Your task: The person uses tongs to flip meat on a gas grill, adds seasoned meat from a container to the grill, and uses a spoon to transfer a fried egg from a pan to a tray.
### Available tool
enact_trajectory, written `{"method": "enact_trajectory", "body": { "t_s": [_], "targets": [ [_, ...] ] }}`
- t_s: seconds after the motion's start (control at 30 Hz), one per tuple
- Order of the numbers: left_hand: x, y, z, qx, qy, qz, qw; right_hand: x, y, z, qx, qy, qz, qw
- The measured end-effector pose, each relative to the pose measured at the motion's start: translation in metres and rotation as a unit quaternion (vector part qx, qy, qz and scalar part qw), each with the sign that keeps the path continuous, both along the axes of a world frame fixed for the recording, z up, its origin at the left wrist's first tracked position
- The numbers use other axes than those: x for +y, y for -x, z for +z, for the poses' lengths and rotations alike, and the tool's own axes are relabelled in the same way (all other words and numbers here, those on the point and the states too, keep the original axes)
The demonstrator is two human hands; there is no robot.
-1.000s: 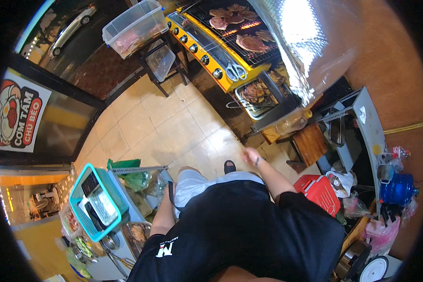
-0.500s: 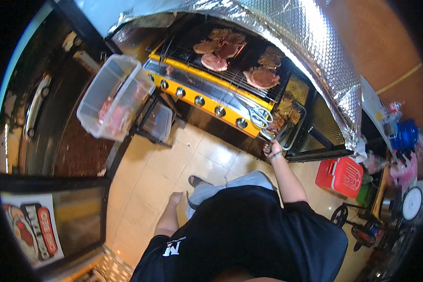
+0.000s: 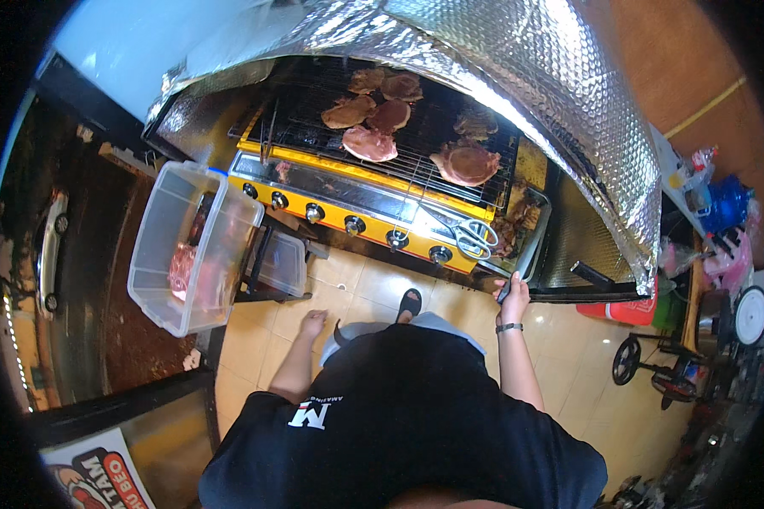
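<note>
My right hand is closed on a small dark object, mostly hidden by the fingers, at the near corner of a metal tray. Browned grilled meat lies in that tray, beside the grill's right end. My left hand hangs low at my side, fingers curled with nothing visible in them. On the yellow-edged grill, several slices of meat rest on the wire grate; a pink slice and a larger one are nearest. Scissors lie on the grill's front ledge, left of the tray.
A clear plastic bin with raw meat stands at the left, a lower clear container beside it. Foil sheeting hoods the grill. A red cooler sits at the right, with a wheeled frame below it.
My right hand has drawn back a little from the grill, toward me. The view has shifted, and a sandalled foot now shows farther forward. The meat on the grate has not moved.
</note>
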State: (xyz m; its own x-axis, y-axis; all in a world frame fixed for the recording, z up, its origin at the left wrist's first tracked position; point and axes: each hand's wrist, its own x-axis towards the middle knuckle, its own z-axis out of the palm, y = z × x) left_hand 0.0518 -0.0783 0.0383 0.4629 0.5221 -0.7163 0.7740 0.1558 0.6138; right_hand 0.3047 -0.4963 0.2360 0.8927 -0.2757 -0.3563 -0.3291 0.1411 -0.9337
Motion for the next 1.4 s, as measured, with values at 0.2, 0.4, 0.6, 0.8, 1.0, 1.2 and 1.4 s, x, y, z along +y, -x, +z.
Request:
{"method": "enact_trajectory", "body": {
  "t_s": [0.2,0.4,0.6,0.8,1.0,1.2,1.4],
  "targets": [
    [-0.023,-0.115,0.024,-0.075,-0.08,-0.297,0.949,0.027,-0.014,0.022,-0.052,-0.016,-0.018,0.998],
    [0.026,-0.176,0.044,-0.001,-0.061,-0.431,0.9,0.055,-0.031,0.067,-0.052,0.014,0.079,0.995],
    [0.001,-0.247,0.206,-0.186,0.088,-0.551,0.809,0.139,-0.03,0.069,-0.061,-0.037,0.131,0.989],
    [-0.023,-0.28,0.266,-0.324,0.314,-0.393,0.801,0.247,-0.022,0.073,-0.065,-0.061,0.228,0.969],
    [-0.004,-0.282,0.256,-0.375,0.324,-0.118,0.86,0.231,-0.008,0.105,-0.19,0.342,0.38,0.838],
    [0.064,-0.292,0.246,-0.333,0.281,-0.054,0.899,0.125,-0.042,0.046,-0.225,0.613,0.195,0.732],
    [0.098,-0.317,0.269,-0.292,0.007,-0.161,0.943,0.102,-0.078,0.014,-0.118,0.706,0.317,0.623]
  ]
}}
